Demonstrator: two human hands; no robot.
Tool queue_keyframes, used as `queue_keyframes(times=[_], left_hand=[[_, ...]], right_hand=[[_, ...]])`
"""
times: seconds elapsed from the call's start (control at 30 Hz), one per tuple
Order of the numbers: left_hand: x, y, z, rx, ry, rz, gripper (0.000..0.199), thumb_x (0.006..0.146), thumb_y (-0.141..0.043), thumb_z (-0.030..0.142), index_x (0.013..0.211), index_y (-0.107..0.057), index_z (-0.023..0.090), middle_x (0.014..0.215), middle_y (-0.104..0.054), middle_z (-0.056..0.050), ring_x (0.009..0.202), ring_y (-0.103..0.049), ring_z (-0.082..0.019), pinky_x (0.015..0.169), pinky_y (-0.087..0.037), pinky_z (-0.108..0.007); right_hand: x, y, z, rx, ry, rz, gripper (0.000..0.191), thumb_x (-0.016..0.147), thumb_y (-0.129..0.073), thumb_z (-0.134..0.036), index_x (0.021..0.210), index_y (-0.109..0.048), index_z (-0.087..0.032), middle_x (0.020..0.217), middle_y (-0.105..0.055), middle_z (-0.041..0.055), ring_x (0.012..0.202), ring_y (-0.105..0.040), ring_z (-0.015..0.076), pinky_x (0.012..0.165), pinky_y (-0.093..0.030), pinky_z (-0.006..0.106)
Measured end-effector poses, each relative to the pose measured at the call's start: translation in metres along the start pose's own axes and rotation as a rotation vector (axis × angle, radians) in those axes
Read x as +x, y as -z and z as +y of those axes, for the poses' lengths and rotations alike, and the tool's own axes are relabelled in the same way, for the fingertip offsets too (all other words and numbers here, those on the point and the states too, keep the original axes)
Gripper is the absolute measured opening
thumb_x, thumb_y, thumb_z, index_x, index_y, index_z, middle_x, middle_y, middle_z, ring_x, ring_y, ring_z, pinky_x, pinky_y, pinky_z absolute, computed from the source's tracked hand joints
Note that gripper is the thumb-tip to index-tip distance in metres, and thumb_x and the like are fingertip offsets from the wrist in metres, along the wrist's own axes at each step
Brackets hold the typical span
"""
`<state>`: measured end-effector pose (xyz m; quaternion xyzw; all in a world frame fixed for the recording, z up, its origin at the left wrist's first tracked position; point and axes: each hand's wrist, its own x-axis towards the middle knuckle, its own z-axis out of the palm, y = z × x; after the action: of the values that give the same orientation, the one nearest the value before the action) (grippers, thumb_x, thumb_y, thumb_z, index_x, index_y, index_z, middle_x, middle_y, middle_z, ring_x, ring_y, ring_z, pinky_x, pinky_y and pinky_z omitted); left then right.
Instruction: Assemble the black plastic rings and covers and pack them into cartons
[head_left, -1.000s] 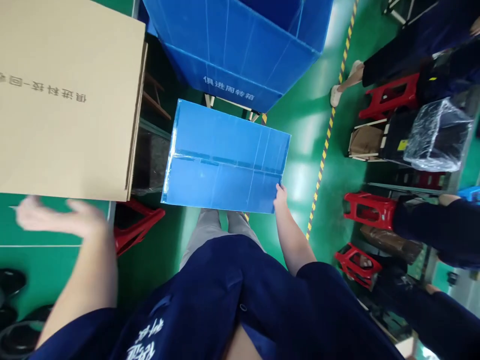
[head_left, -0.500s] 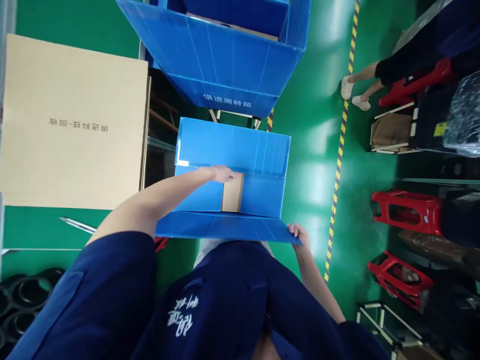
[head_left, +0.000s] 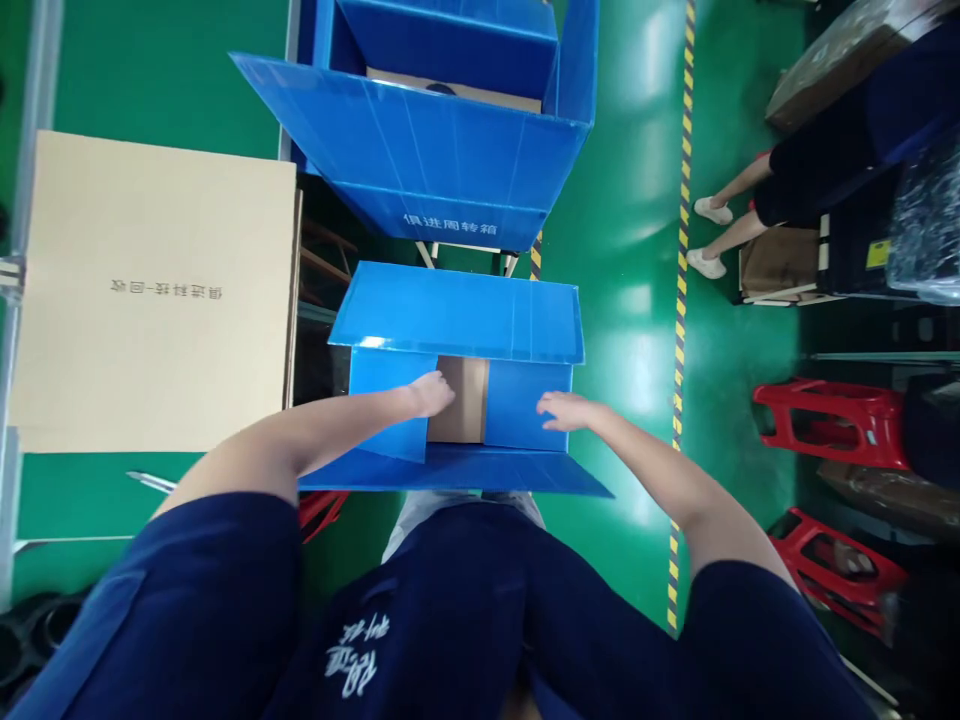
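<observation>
A blue corrugated-plastic box stands in front of me with its far flap raised and leaning outward. Its near flap folds out toward my body. Between the two side flaps a gap shows brown cardboard inside. My left hand is closed at the inner edge of the left side flap, which tilts up a little. Over the right side flap is my right hand, fingers bent and apart, holding nothing; whether it touches the flap I cannot tell.
Beyond stands a larger blue box, its top open. Flat brown cardboard lies at the left, with a pen-like object nearby. Red stools and a standing person are at the right, past a striped floor line.
My right hand has let go of the near flap's corner and moved over the right side flap. My left hand has shifted slightly down and left, and the left side flap has tilted up.
</observation>
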<state>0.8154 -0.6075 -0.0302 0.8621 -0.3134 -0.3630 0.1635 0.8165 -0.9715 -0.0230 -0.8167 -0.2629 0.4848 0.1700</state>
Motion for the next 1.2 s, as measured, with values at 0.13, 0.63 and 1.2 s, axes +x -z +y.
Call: queue_keyframes(times=[0.13, 0.63, 1.2], left_hand=[[-0.065, 0.027, -0.005, 0.126, 0.003, 0.010, 0.022, 0.091, -0.053, 0.015, 0.076, -0.068, 0.016, 0.077, -0.068, -0.013, 0.085, -0.065, -0.025, 0.096, -0.046, -0.044], [-0.224, 0.056, -0.109, 0.210, 0.267, 0.442, 0.040, 0.095, -0.037, 0.028, 0.106, -0.075, 0.021, 0.109, -0.073, -0.013, 0.108, -0.066, -0.030, 0.123, -0.032, -0.055], [-0.214, 0.048, -0.079, 0.411, 0.187, 0.182, 0.064, 0.070, -0.086, 0.050, 0.125, -0.074, 0.021, 0.127, -0.072, -0.017, 0.125, -0.060, -0.043, 0.127, -0.005, -0.067]], right_hand=[[0.104, 0.008, -0.052, -0.165, 0.068, 0.017, 0.030, 0.084, -0.075, -0.026, 0.113, -0.073, -0.019, 0.132, -0.066, 0.0145, 0.129, -0.057, 0.0317, 0.112, -0.044, 0.047], [0.067, 0.036, -0.082, -0.425, 0.175, 0.245, 0.013, 0.091, -0.072, -0.037, 0.087, -0.074, -0.024, 0.124, -0.068, 0.0072, 0.135, -0.047, 0.0322, 0.128, -0.011, 0.062], [0.168, 0.013, -0.133, -0.317, 0.047, 0.077, 0.016, 0.081, -0.076, -0.028, 0.094, -0.073, -0.020, 0.112, -0.075, 0.0084, 0.111, -0.067, 0.0240, 0.100, -0.053, 0.040]])
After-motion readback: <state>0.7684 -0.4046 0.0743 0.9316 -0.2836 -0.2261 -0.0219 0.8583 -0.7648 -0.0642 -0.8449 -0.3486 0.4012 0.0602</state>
